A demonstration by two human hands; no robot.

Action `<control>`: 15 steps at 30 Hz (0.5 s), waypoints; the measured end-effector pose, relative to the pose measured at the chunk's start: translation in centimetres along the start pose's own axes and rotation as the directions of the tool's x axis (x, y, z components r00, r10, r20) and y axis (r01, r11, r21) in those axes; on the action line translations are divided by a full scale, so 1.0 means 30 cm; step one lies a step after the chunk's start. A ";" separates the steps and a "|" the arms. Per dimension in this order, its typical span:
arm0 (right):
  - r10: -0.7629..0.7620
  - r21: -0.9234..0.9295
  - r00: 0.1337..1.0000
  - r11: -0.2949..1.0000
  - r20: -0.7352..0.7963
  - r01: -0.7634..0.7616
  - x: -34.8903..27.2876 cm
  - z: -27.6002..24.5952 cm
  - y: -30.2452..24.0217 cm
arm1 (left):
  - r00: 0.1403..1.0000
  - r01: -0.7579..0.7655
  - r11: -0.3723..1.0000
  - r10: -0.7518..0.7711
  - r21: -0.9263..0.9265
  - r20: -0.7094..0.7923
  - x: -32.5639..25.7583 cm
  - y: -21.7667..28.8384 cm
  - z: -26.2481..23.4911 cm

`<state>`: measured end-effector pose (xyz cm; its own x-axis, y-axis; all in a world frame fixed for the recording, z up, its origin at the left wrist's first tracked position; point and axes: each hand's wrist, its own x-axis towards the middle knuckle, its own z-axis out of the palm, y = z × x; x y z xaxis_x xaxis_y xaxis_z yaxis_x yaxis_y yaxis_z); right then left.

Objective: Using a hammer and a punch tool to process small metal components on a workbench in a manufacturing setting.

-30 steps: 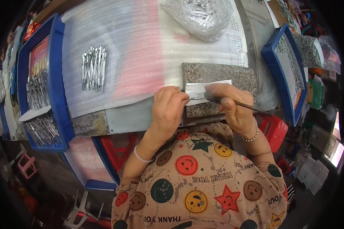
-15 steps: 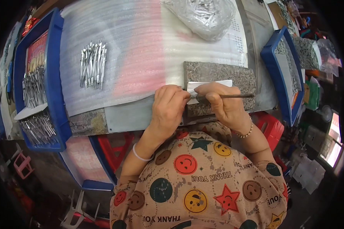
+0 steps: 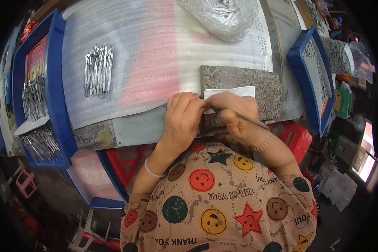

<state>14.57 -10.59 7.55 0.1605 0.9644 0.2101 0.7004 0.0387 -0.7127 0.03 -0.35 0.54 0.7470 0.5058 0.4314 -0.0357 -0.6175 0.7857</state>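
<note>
At the table's near edge, my left hand [image 3: 181, 119] is closed in a pinch, its fingertips meeting my right hand's; whatever it grips is hidden. My right hand [image 3: 241, 117] is curled round a thin dark rod-shaped tool [image 3: 258, 123], whose tail points to the right and slightly toward me. The working end is concealed by the fingers. Beneath the right hand lies a folded white piece of paper or cloth [image 3: 242, 90] on a speckled stone slab [image 3: 264, 88]. Left of my hands, a bunch of slim silvery metal tools [image 3: 98, 71] rests on the foam sheet [image 3: 149, 63].
A clear plastic bag [image 3: 227, 23] of silvery pieces sits at the far side. One blue tray [image 3: 54, 96] with many metal tools stands left; another blue tray [image 3: 301, 73] is on the right. A red stool [image 3: 297, 136] stands below the table's right end.
The rod's tail has swung toward me, from nearly level to slanting. My right hand has turned with it and blurs slightly; the left hand keeps about the same place.
</note>
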 end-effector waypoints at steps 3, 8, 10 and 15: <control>0.110 0.065 0.994 0.992 -0.026 -0.108 0.010 -0.005 0.003 | 0.998 0.050 0.999 -0.050 0.002 0.043 0.001 0.004 -0.009; 0.403 0.354 0.895 0.879 -0.190 -0.320 -0.048 -0.114 -0.111 | 0.998 0.050 0.999 -0.050 0.008 0.022 -0.012 -0.005 -0.010; 0.355 0.554 0.864 0.825 -0.358 -0.109 -0.116 -0.132 -0.131 | 0.998 0.049 0.999 -0.049 0.010 0.025 -0.006 0.002 -0.010; 0.210 -0.020 0.976 0.977 -0.052 -0.212 -0.105 -0.056 0.001 | 0.999 0.011 1.000 -0.013 0.026 0.049 -0.009 -0.004 -0.007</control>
<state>15.24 -14.08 7.99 0.3401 0.9361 0.0902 0.6646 -0.1714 -0.7273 -0.31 -0.27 0.43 0.7792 0.4832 0.3992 -0.0101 -0.6271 0.7788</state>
